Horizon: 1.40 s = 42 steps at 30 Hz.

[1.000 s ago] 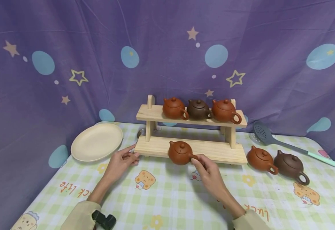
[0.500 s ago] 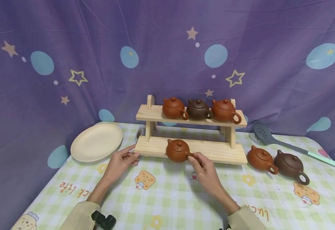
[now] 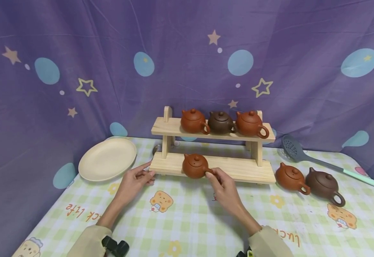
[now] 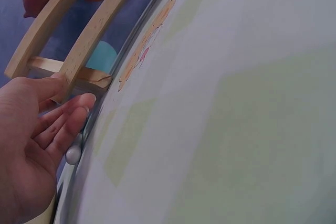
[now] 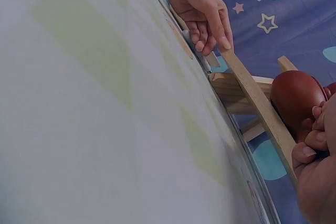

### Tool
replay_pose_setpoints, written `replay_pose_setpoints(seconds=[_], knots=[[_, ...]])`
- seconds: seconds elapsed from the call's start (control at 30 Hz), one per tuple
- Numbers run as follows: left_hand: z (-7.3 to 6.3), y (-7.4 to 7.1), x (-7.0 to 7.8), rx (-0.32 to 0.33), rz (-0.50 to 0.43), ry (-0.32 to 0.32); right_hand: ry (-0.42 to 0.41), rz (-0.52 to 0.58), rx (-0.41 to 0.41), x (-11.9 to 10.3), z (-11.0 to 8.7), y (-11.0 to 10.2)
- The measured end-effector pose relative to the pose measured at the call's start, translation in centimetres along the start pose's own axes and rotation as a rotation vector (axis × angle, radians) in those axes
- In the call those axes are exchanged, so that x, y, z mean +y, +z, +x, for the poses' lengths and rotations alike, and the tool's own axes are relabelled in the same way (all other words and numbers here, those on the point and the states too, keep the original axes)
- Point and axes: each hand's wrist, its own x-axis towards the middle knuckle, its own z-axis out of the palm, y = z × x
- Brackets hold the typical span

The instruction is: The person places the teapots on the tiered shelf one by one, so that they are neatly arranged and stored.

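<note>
My right hand (image 3: 223, 185) pinches the handle of a small reddish-brown clay teapot (image 3: 195, 166). The teapot is upright over the front of the lower board of a two-tier wooden display shelf (image 3: 238, 167), left of its middle, spout to the left. In the right wrist view the teapot (image 5: 296, 100) appears close above the board, its handle hidden by curled fingers. At the lower board's left end, my left hand (image 3: 135, 182) grips the corner; in the left wrist view its fingers (image 4: 68, 124) lie around the board's end.
Two reddish-brown teapots, one (image 3: 193, 121) at left, and a dark brown teapot (image 3: 220, 123) line the upper tier. Right of the shelf stand another reddish-brown teapot (image 3: 290, 177), a dark teapot (image 3: 322, 184) and a slotted skimmer (image 3: 323, 163). A cream plate (image 3: 87, 166) lies left.
My right hand has carried the teapot slightly left and back, further over the lower board. The left hand has stayed at the board's end.
</note>
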Motion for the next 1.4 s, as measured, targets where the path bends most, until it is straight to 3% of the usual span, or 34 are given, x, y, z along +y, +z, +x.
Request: replay_pose_setpoints(seconds=[0.63, 1.03, 1.4], knots=[[0.0, -0.2, 0.0, 0.0, 0.022, 0.005, -0.026, 0.003, 0.026, -0.2, 1.1, 1.3], [0.0, 0.0, 0.1, 0.002, 0.01, 0.009, -0.054, -0.049, 0.049, -0.5, 2.0, 1.9], [0.0, -0.1, 0.2, -0.004, -0.023, 0.004, -0.012, -0.02, 0.032, -0.7, 2.2, 1.9]])
